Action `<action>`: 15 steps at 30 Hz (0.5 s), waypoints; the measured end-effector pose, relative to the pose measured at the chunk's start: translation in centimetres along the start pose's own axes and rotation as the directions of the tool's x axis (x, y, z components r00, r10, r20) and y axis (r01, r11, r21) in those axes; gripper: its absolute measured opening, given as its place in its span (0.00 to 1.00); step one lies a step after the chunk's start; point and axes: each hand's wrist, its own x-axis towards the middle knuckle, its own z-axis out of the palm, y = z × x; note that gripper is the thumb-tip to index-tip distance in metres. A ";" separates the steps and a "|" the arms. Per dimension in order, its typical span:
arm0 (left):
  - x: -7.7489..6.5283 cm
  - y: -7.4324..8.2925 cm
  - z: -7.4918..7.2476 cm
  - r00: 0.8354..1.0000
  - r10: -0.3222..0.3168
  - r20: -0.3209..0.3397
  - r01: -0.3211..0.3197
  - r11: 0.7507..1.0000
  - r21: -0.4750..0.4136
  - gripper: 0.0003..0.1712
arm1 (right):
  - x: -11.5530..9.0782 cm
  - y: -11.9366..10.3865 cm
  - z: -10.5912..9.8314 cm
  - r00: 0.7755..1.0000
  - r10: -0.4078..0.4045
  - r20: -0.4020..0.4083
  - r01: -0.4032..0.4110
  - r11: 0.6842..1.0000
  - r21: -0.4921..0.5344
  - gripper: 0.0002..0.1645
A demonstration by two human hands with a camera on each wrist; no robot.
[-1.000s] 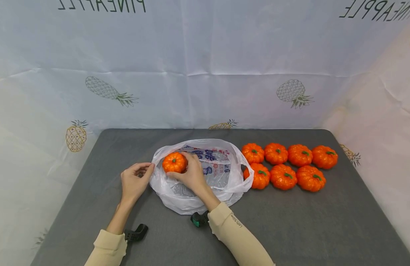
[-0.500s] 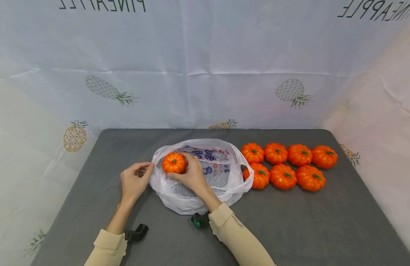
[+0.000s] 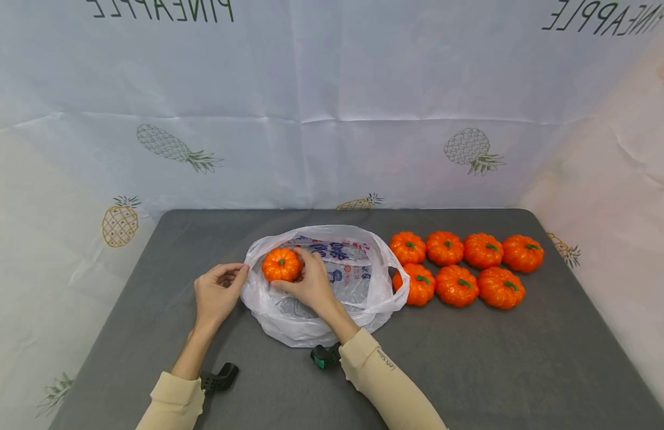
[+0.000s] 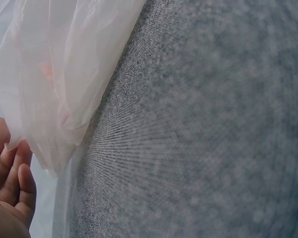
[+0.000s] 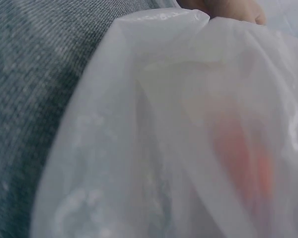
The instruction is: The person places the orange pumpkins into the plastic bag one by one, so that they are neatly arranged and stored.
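Observation:
A white plastic bag lies on the table with its mouth spread, blue and red print showing inside. My left hand pinches its left rim between thumb and fingertips; the left wrist view shows the thin film of the bag at those fingers. Inside the bag's left part sits a small orange pumpkin with a short green stem. My right hand reaches over the front rim and grips this pumpkin from its right side, thumb in front. In the right wrist view, a blurred orange patch shows through the bag.
Several more orange pumpkins stand in two rows right of the bag, the nearest partly behind its right handle. They rest on a dark grey table. A white curtain with pineapple prints hangs behind.

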 end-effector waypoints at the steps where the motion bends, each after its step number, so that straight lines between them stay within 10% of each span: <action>1: 0.0 0.0 0.0 1.000 0.004 -0.001 -0.004 1.000 0.004 0.02 | 0.0 0.0 0.0 1.000 0.000 0.002 0.000 1.000 -0.001 0.49; 15: 0.0 0.0 -0.1 1.000 -0.024 0.015 0.024 0.999 0.028 0.04 | -0.1 0.0 0.0 0.999 -0.046 -0.018 0.046 0.999 0.010 0.43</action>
